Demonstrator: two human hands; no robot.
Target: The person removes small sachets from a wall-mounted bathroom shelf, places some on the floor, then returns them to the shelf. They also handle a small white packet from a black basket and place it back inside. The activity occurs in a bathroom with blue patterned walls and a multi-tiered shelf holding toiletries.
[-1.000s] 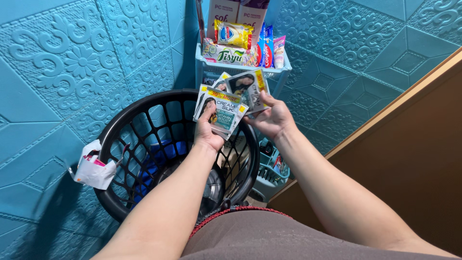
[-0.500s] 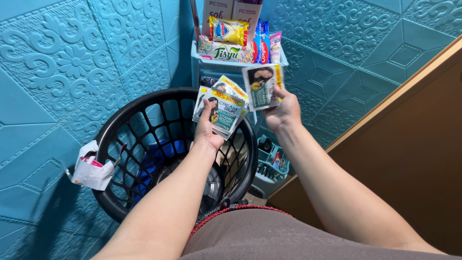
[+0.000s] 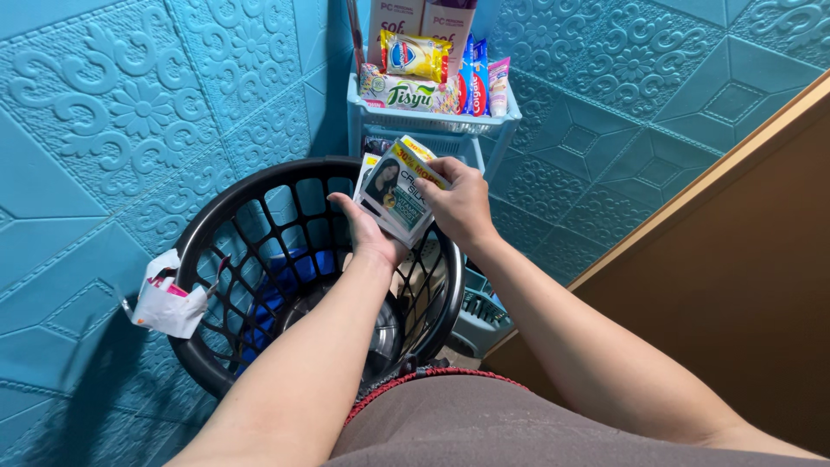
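Note:
A small stack of flat shampoo sachets (image 3: 396,192), white and teal with a yellow top strip, sits in my left hand (image 3: 367,232), which cups it from below. My right hand (image 3: 458,204) grips the stack's right edge with fingers and thumb. Both hands hover over the rim of a black plastic laundry basket (image 3: 226,212). Just behind the sachets stands a light blue plastic rack (image 3: 510,112) whose top shelf is packed with toiletries (image 3: 428,69).
Embossed teal wall panels surround the corner. A crumpled white wrapper (image 3: 164,303) hangs on the basket's left rim. A lower rack shelf (image 3: 486,313) shows to the right of the basket. A brown wooden panel (image 3: 735,259) fills the right side. Blue fabric lies inside the basket.
My right hand, which held one sachet apart and raised by the rack, has come back down and left onto the stack in my left hand.

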